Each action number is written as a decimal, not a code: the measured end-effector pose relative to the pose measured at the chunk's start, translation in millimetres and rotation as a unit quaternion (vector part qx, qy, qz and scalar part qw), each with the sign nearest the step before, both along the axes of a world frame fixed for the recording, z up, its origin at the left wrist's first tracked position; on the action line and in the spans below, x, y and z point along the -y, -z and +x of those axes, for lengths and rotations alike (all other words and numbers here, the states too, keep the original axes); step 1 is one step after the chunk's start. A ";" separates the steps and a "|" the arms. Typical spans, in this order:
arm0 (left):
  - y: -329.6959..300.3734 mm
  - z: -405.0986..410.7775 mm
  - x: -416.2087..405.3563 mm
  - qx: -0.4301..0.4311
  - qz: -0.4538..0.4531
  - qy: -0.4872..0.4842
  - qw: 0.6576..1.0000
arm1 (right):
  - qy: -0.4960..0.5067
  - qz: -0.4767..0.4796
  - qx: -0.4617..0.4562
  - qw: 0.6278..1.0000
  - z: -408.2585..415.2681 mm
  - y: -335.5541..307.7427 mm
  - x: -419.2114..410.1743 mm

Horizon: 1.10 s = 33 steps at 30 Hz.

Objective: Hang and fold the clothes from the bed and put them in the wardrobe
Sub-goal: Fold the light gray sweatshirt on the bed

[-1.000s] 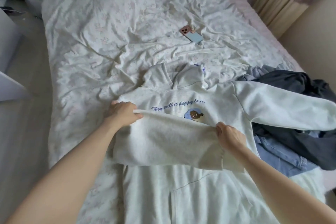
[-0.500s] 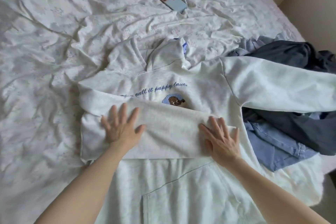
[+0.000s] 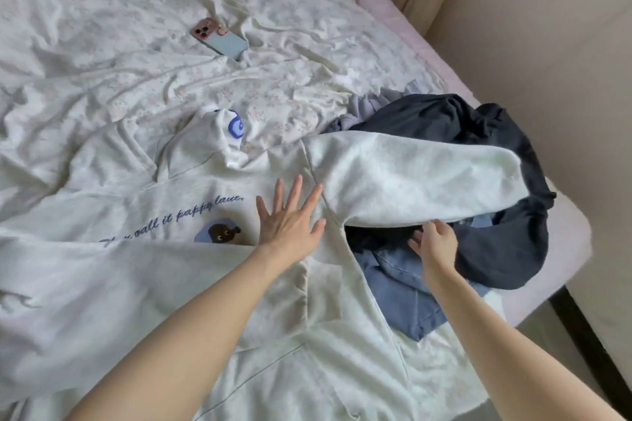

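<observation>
Nearest, at 6 o'clock: body and front pocket of a white hoodie (image 3: 307, 369), laid face-up on the bed (image 3: 102, 27), crossed by both forearms.

At 9 o'clock: one sleeve (image 3: 119, 284) already folded flat across the chest, partly covering the bear print (image 3: 222, 232) and the script line above it.

Centre: left hand (image 3: 290, 219), fingers spread and straight, palm pressed flat on the chest beside the shoulder seam. Half a second ago flat on the folded sleeve; now shifted rightward, judged to anchor the body for the second fold.

At 3 o'clock: right hand (image 3: 434, 243), fingers loosely curled at the lower edge of the unfolded sleeve (image 3: 410, 178), reaching beneath it; actual grip on cloth cannot be told. Formerly flat on the folded sleeve's cuff end.

Meaning for the task: first sleeve fold finished, second about to begin; nothing yet in the wardrobe.

Under and beyond that sleeve: dark navy garment (image 3: 478, 133) atop blue jeans (image 3: 393, 277), both unfolded.

At 12 o'clock: hood (image 3: 212, 147); farther off, phone (image 3: 222, 39) on the rumpled sheet, placed as before.
</observation>
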State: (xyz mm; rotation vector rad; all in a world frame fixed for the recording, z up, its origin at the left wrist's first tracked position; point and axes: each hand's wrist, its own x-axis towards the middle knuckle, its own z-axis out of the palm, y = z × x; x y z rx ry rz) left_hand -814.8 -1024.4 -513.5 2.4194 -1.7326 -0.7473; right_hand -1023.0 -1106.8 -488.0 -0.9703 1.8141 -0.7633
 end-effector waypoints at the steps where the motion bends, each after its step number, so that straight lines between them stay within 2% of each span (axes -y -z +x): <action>1: -4.0 -12.5 14.9 0.007 -0.007 0.028 1.000 | 0.044 0.026 0.047 0.998 -5.9 -2.0 15.3; 5: -9.1 -59.1 61.0 0.028 -0.021 0.116 0.993 | 0.143 0.060 0.141 0.978 -26.7 -4.9 61.8; 9: 0.2 -79.5 87.0 0.002 0.070 0.167 0.983 | 0.254 0.065 0.192 0.946 -51.4 -10.0 92.6; 11: 3.7 -78.8 90.0 -0.010 0.106 0.176 0.979 | 0.283 0.077 0.232 0.928 -60.6 -15.9 102.4; 13: 0.7 -76.2 92.7 -0.045 0.113 0.161 0.979 | 0.270 0.059 0.230 0.933 -62.5 -25.6 110.6; 15: -9.6 -73.0 95.2 -0.123 0.075 0.109 0.983 | 0.209 0.003 0.172 0.963 -49.8 -38.3 114.2; 17: -30.8 -66.1 96.3 -0.257 0.016 -0.029 0.966 | 0.117 -0.095 0.089 0.984 -29.1 -52.9 107.7; 18: -42.6 -61.3 96.9 -0.354 -0.002 -0.126 0.927 | 0.056 -0.159 0.051 0.984 -19.4 -58.3 100.5; 19: -56.7 -52.3 94.9 -0.460 -0.015 -0.217 0.861 | -0.016 -0.217 0.028 0.976 -8.7 -63.1 90.0; 21: -83.2 -19.6 83.8 -0.618 -0.047 -0.317 0.718 | -0.171 -0.315 -0.052 0.932 14.1 -70.6 62.5; 23: -103.3 23.1 59.7 -0.694 -0.090 -0.361 0.617 | -0.296 -0.404 -0.182 0.846 42.3 -71.3 32.8; 24: -109.1 42.4 44.5 -0.716 -0.107 -0.376 0.578 | -0.348 -0.433 -0.220 0.802 55.4 -70.6 17.9; 26: -113.8 82.4 1.4 -0.725 -0.138 -0.406 0.539 | -0.457 -0.472 -0.219 0.721 85.0 -66.1 -17.0; 29: -96.2 123.7 -67.8 -0.703 -0.133 -0.473 0.514 | -0.611 -0.455 -0.236 0.604 114.4 -37.3 -69.3; 30: -85.3 133.1 -95.5 -0.687 -0.116 -0.498 0.517 | -0.656 -0.418 -0.249 0.577 123.0 -25.4 -89.3; 33: -52.5 131.0 -150.2 -0.604 -0.018 -0.558 0.569 | -0.762 -0.254 -0.275 0.528 126.3 15.4 -123.6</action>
